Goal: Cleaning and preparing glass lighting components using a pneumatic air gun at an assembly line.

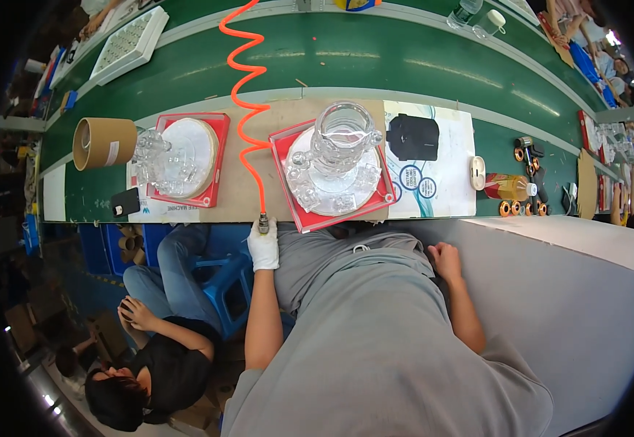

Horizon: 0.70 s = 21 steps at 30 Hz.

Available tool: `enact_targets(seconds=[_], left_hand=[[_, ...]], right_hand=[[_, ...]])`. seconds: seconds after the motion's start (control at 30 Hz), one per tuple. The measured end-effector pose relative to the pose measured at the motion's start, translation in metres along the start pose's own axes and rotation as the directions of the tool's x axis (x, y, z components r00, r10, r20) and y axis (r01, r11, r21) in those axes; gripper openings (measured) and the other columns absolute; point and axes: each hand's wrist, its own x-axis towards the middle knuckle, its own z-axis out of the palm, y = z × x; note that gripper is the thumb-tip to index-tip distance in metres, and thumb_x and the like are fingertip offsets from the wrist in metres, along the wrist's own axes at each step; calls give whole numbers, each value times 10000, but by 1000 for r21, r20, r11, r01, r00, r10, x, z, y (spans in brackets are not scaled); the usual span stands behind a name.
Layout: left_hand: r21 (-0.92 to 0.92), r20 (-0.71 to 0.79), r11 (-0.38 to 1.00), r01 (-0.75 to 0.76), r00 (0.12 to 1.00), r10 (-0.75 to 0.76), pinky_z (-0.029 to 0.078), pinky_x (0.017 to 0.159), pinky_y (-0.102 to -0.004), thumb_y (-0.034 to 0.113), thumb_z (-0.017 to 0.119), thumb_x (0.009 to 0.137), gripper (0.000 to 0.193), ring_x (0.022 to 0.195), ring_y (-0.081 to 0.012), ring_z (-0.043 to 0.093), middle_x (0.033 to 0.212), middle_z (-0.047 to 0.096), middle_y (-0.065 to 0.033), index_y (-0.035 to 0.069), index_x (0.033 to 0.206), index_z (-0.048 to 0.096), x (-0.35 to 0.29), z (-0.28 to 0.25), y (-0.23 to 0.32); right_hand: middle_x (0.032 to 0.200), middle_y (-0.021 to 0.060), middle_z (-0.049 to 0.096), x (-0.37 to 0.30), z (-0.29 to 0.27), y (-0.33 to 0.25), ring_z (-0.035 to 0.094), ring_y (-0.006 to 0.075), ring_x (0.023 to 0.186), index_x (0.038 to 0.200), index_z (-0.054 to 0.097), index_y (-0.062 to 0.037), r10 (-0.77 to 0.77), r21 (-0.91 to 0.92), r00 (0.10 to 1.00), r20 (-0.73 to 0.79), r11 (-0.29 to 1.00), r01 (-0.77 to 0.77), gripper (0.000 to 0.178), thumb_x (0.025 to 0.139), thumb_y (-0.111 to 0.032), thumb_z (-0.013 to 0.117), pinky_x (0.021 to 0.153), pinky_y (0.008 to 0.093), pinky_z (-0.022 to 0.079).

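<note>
My left hand (264,249), in a white glove, is closed at the table's front edge around the metal end fitting (263,223) of an orange coiled air hose (251,116). My right hand (444,260) is bare and curled closed beside my right thigh, with nothing visible in it. In front of me a red square tray (306,221) bears a round whitish turntable (317,195). On the turntable stands a clear glass vessel (342,142) with small clear glass pieces around it.
To the left, another red tray (219,156) holds a disc (189,160) and glassware beside a cardboard tube (102,144). On the right are a black flat piece (414,137), a drink bottle (510,187) and copper-coloured rings (506,209). A person (179,349) sits at left near a blue stool (226,291).
</note>
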Motion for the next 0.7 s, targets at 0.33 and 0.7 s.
enact_targets(seconds=[0.33, 0.7], left_hand=[[5, 33, 1000, 30, 999, -30, 437, 627, -266, 190, 693, 861, 230, 637, -83, 498, 735, 613, -10, -20, 925, 626, 2, 2, -2], [151, 23, 983, -102, 995, 99, 502, 672, -363, 245, 643, 854, 276, 726, -263, 653, 803, 665, -174, 15, 1005, 644, 1, 1, 12]], right_hand=[[814, 100, 562, 76, -41, -144, 600, 254, 727, 957, 672, -77, -508, 139, 857, -86, 846, 515, 191, 788, -158, 709, 652, 347, 482], [715, 123, 536, 128, -25, -130, 533, 279, 689, 807, 726, -113, -675, 84, 724, 141, 737, 671, 235, 764, -343, 708, 631, 398, 412]])
